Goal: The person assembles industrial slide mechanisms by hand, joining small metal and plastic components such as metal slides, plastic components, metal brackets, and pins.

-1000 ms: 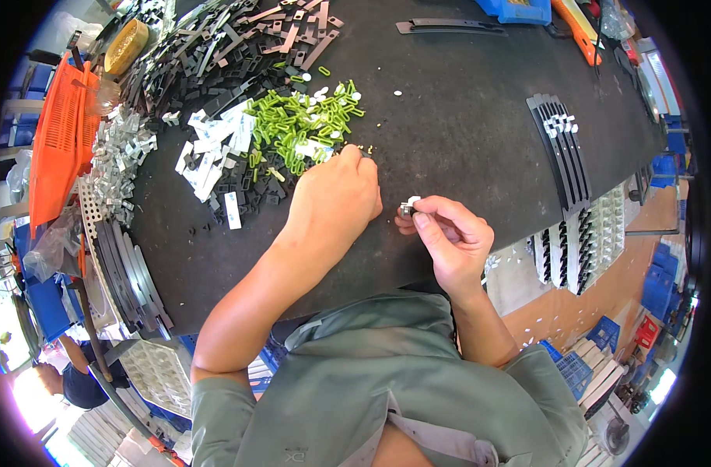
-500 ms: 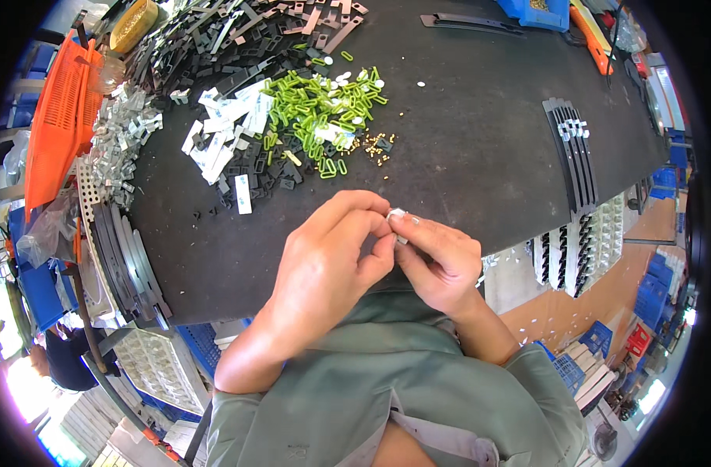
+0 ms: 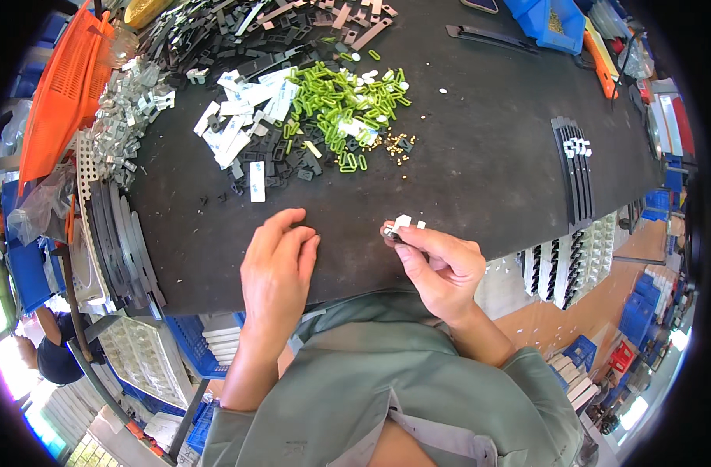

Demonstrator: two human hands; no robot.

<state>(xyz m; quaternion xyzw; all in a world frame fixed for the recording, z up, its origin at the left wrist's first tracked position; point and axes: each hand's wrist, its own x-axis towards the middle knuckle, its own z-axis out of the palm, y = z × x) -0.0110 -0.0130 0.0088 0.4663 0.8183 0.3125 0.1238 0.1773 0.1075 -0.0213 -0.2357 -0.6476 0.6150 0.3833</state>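
Between the thumb and fingers of my right hand [image 3: 443, 268] is a small silver metal clip [image 3: 401, 224] with white and dark parts. My fingers partly cover it. To its left, my left hand [image 3: 276, 263] hovers over the near part of the dark table [image 3: 480, 171], its fingers loosely bent and apart, with nothing visible in them. Beyond both hands lie a heap of green oval rings [image 3: 344, 101], several white adhesive strips [image 3: 229, 117] and some tiny brass-coloured pieces [image 3: 398, 146]. Small black plastic parts [image 3: 274, 159] are mixed in next to the rings.
At the left are a pile of silver metal clips [image 3: 130, 117], an orange basket [image 3: 60, 101] and stacked dark strips [image 3: 122, 241]. Long black strips with silver clips [image 3: 577, 167] lie at the right. A blue bin [image 3: 546, 23] and an orange-handled tool [image 3: 602, 74] stand far right.
My left hand has come away from the right hand and moved left, its fingers loosening. The right hand still grips the small clip, now more exposed. The whole view has shifted slightly.
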